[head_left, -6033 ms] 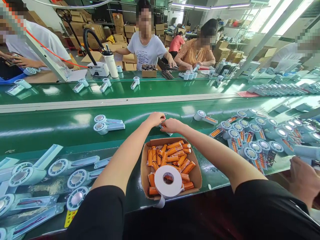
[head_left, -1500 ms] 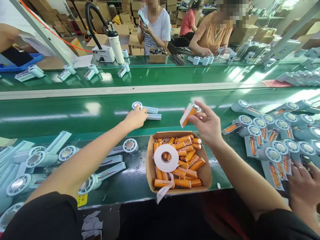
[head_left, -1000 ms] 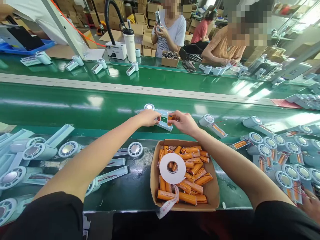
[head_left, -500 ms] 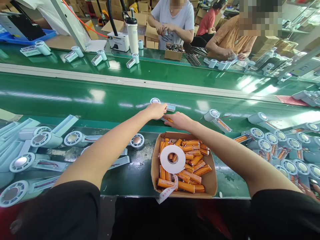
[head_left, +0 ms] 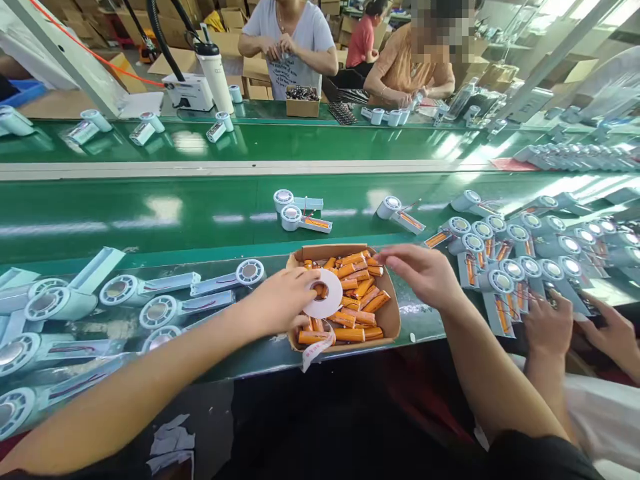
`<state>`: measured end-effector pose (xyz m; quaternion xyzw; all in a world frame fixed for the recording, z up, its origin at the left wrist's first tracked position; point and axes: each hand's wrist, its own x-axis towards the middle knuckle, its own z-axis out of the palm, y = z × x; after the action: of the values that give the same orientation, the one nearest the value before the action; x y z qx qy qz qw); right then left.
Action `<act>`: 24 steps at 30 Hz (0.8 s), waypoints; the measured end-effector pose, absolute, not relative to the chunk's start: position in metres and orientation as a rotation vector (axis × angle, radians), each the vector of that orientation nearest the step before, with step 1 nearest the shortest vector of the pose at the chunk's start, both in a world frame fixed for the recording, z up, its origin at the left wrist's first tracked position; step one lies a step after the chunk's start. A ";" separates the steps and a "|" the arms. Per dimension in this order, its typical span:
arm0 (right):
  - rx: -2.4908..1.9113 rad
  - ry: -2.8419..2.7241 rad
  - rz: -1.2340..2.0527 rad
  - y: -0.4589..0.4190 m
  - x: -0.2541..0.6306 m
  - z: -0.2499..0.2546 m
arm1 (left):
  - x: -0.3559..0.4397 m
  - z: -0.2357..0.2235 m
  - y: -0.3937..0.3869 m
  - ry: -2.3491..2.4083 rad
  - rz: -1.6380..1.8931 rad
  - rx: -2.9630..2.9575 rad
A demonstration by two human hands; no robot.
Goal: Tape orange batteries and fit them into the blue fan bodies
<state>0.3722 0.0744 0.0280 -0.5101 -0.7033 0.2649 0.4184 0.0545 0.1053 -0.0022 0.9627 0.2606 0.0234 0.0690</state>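
My left hand (head_left: pixel 280 300) is at the left side of a cardboard box (head_left: pixel 395 320), its fingers closed on the edge of a white tape roll (head_left: pixel 333 303). The roll rests on orange wire-tailed cylinders (head_left: pixel 367 297) that look like battery packs, with a loose tape end (head_left: pixel 317 350) hanging over the box's front. My right hand (head_left: pixel 423 270) is held by the box's back right corner, fingers stretched out and nothing in them. Just beyond the box lies a light-blue round-headed housing (head_left: pixel 291 217) with an orange cylinder in its handle. Behind it is another housing (head_left: pixel 283 198) whose handle shows no orange.
More housings (head_left: pixel 160 310) lie at the left. Many filled ones (head_left: pixel 500 280) crowd the right, near a co-worker's hands (head_left: pixel 550 320). One filled housing (head_left: pixel 393 207) sits apart on the green belt (head_left: pixel 210 207). Across it, people work beside a white tumbler (head_left: pixel 215 80).
The orange cylinder my right hand held now lies in the nearer housing's handle. Both hands have come off the housings and back toward me, the left onto the tape roll.
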 end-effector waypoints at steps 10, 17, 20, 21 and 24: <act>-1.022 -1.482 1.616 -0.010 0.304 0.004 | 0.045 0.029 0.052 0.779 0.878 3.091; -0.648 -1.865 1.886 -0.035 0.265 -0.007 | -0.007 0.021 0.042 1.201 1.300 2.880; -0.833 -1.780 1.778 -0.029 0.265 -0.005 | -0.015 0.018 0.031 1.219 1.277 2.959; -0.892 -1.674 1.801 -0.026 0.264 -0.004 | -0.013 0.018 0.025 1.153 1.254 3.004; -0.877 -1.498 1.980 -0.021 0.259 0.001 | -0.005 0.016 0.011 1.019 1.253 3.024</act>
<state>0.2589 -0.0210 0.0014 -0.3223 -0.5506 0.7278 0.2516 -0.0048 0.0113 0.0163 0.8731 0.2942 0.3617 -0.1427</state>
